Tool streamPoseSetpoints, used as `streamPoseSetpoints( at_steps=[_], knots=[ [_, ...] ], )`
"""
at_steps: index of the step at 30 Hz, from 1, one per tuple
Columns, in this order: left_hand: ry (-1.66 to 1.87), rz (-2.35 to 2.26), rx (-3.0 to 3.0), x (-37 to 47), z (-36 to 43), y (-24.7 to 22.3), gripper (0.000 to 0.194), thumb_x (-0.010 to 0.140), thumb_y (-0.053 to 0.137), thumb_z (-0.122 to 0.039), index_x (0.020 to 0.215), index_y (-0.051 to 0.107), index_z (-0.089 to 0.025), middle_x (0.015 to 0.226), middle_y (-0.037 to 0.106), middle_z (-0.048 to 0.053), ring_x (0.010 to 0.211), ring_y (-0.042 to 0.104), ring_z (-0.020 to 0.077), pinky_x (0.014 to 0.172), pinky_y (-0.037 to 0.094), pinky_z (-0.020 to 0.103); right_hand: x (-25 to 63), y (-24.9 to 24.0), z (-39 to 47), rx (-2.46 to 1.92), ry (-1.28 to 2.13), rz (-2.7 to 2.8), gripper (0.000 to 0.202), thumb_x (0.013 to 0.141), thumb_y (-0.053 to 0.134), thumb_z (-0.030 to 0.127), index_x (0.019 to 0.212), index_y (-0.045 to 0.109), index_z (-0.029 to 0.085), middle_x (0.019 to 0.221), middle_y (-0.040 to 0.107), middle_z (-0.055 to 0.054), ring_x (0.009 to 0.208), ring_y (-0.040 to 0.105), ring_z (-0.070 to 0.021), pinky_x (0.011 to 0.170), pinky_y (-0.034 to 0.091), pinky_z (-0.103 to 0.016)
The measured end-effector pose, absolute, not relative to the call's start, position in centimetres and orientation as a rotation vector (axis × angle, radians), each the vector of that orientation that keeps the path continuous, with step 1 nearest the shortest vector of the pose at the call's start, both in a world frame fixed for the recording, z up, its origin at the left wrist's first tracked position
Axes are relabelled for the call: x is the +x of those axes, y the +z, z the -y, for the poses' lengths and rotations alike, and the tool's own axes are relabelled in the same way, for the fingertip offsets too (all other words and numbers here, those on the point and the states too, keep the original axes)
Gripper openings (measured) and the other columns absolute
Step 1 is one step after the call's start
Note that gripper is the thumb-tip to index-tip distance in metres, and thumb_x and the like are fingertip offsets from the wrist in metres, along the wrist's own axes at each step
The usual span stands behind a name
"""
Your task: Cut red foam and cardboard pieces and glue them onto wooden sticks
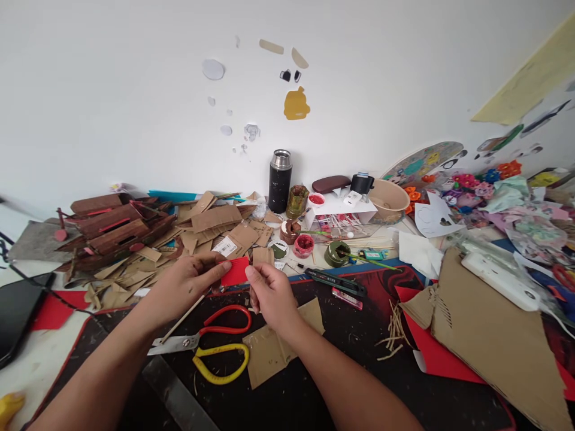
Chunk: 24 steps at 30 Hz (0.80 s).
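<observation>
Left hand (191,280), right hand (272,294) (scissors (190,342) below), red paper (235,273) between

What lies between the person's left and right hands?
In the head view, a small red piece spans the gap, its ends at the left hand and the right hand.

Your small red rectangular paper piece (235,273) looks matt. From it, at seven o'clock, your scissors (191,342) have bare metal blades and glossy red and yellow plastic-looking loops; at one, the black cylindrical flask (279,182) has a shiny metal neck; at three, the brown cardboard sheet (489,338) looks matt.
</observation>
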<state>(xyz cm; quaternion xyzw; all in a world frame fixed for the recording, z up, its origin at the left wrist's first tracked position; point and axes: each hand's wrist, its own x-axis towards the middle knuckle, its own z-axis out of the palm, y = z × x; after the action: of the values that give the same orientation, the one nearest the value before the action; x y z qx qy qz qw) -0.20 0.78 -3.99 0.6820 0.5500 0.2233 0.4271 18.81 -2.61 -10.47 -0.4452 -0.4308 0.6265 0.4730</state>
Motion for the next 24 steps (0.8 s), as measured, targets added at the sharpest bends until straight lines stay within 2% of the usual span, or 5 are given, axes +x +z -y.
streamPoseSetpoints(
  at_steps=[5, 11, 17, 24],
  knots=[
    [0.595, -1.373, 1.707, -0.18, -0.78, -4.05, 0.059, 0.09, 0.062, -0.078, 0.081, 0.073, -0.021, 0.072, 0.068, 0.002, 0.065, 0.056, 0.0189, 0.057, 0.044, 0.028, 18.65, -10.75, 2.67, -1.099, 1.497, 1.112, 0.052, 0.093, 0.069, 0.073, 0.083, 0.06, 0.023, 0.052, 0.047, 0.009, 0.043, 0.042, -0.0107, 0.043, 0.034, -0.023],
    [0.652, -1.38, 1.648, -0.76, -0.8, -4.24, 0.056, 0.089, 0.068, -0.077, 0.086, 0.075, -0.021, 0.069, 0.069, 0.002, 0.062, 0.056, 0.0188, 0.052, 0.044, 0.027, 18.78, -10.76, 2.85, -1.151, 1.442, 1.173, 0.044, 0.097, 0.066, 0.065, 0.085, 0.063, 0.023, 0.052, 0.046, 0.008, 0.047, 0.043, -0.0127, 0.047, 0.032, -0.024],
    [0.654, -1.403, 1.681, -0.68, -0.96, -4.0, 0.058, 0.086, 0.068, -0.079, 0.082, 0.075, -0.022, 0.066, 0.068, 0.003, 0.061, 0.057, 0.0196, 0.051, 0.044, 0.027, 18.73, -10.62, 2.99, -1.159, 1.446, 1.177, 0.045, 0.096, 0.065, 0.066, 0.084, 0.063, 0.022, 0.054, 0.047, 0.007, 0.051, 0.045, -0.0135, 0.048, 0.033, -0.024],
    [0.67, -1.441, 1.696, -0.43, -1.07, -3.68, 0.058, 0.086, 0.064, -0.078, 0.074, 0.071, -0.021, 0.06, 0.058, -0.001, 0.055, 0.049, 0.0159, 0.051, 0.041, 0.026, 18.57, -10.58, 2.98, -1.097, 1.527, 1.141, 0.044, 0.095, 0.068, 0.066, 0.088, 0.063, 0.023, 0.055, 0.049, 0.008, 0.046, 0.044, -0.0117, 0.046, 0.035, -0.024]
  ],
)
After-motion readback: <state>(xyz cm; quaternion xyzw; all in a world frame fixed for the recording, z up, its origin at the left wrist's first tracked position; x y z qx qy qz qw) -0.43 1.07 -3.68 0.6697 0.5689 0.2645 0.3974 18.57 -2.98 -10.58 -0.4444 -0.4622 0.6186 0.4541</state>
